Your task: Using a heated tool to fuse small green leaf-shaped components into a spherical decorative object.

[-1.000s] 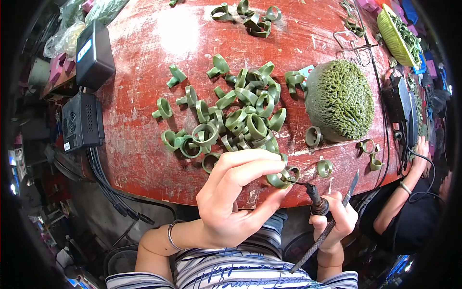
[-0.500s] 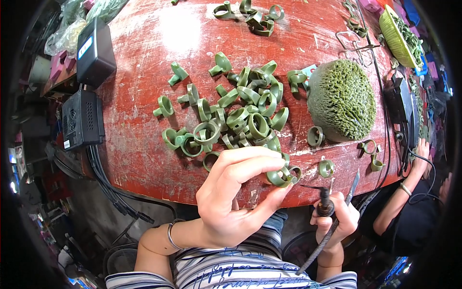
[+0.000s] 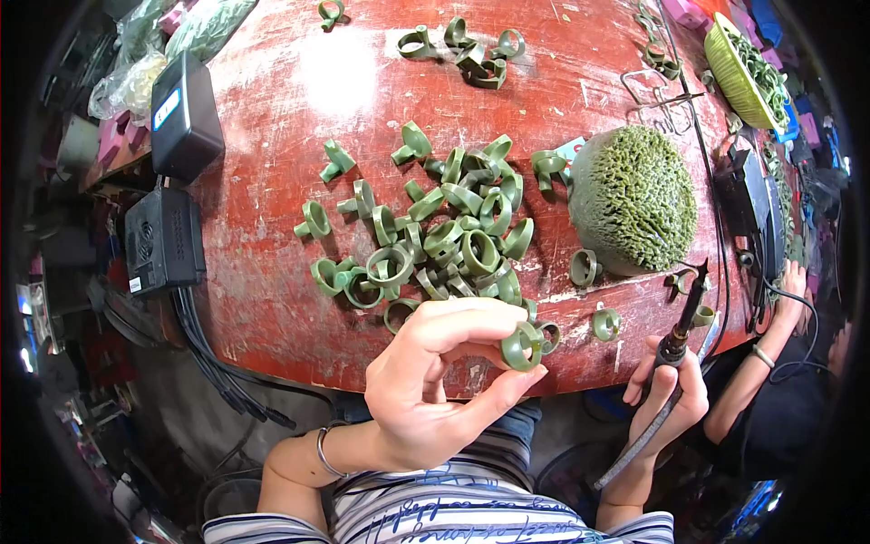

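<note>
My left hand (image 3: 444,381) pinches a green wax ring (image 3: 521,346) between thumb and fingertips, just above the table's near edge. My right hand (image 3: 671,390) grips a black wax pen (image 3: 672,346), its thin dark tip pointing up beside the lower edge of a green wax lump (image 3: 634,199). A grey sleeved cord (image 3: 639,444) trails down from the pen. Next to the same hand shows a slim metal blade (image 3: 710,334), partly hidden by the fingers. Beyond my left hand lies a loose pile of green rings (image 3: 444,240), each with a stub; a single ring (image 3: 606,324) lies between my hands.
Two black boxes (image 3: 186,118) with cables stand at the left edge of the red table (image 3: 263,109). Several more rings (image 3: 471,54) lie at the back. A yellow-green basket (image 3: 739,72) is far right, near a bent wire stand (image 3: 662,100). Another person's arm (image 3: 770,340) reaches in at right.
My right hand has moved right and up, carrying the pen's tip from beside the held ring to the wax lump. My left hand keeps the ring, now turned to show its opening.
</note>
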Demonstrator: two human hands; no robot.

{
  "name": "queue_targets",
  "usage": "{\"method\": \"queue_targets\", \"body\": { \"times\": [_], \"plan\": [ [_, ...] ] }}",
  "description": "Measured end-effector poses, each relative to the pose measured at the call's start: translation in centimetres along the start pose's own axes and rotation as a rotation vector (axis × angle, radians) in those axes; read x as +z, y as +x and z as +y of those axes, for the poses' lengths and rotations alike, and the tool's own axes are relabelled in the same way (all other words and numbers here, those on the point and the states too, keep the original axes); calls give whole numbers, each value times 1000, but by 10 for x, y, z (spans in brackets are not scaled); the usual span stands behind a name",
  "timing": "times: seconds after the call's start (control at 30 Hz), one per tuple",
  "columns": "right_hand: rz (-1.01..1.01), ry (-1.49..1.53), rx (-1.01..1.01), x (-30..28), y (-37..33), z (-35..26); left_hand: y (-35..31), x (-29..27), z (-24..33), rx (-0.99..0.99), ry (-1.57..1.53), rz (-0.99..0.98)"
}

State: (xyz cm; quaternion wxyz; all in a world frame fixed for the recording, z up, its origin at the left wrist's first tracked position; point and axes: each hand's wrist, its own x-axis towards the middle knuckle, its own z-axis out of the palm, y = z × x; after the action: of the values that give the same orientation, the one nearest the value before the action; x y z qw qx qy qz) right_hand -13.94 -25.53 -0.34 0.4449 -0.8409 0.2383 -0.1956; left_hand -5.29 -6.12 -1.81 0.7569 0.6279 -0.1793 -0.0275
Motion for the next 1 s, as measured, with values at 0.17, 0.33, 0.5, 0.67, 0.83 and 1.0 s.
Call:
{"method": "queue_targets", "body": {
  "times": [0.17, 0.33, 0.5, 0.67, 0.83, 1.0],
  "plan": [
    [41, -60, 1, -5, 6, 4, 3, -12, -1, 100, 135, -108],
    [37, -181, 20, -6, 8, 4, 2, -10, 7, 21, 184, -140],
    [37, -219, -5, -5, 8, 4, 3, -9, 6, 51, 195, -129],
    [11, -164, 36, -11, 5, 3, 3, -6, 10, 34, 147, -125],
    [-134, -60, -12, -7, -4, -1, -3, -11, 21, -406, -375, -51],
    [-169, -46, 31, -6, -6, -3, -7, -10, 22, -394, -386, -23]
  ]
}}
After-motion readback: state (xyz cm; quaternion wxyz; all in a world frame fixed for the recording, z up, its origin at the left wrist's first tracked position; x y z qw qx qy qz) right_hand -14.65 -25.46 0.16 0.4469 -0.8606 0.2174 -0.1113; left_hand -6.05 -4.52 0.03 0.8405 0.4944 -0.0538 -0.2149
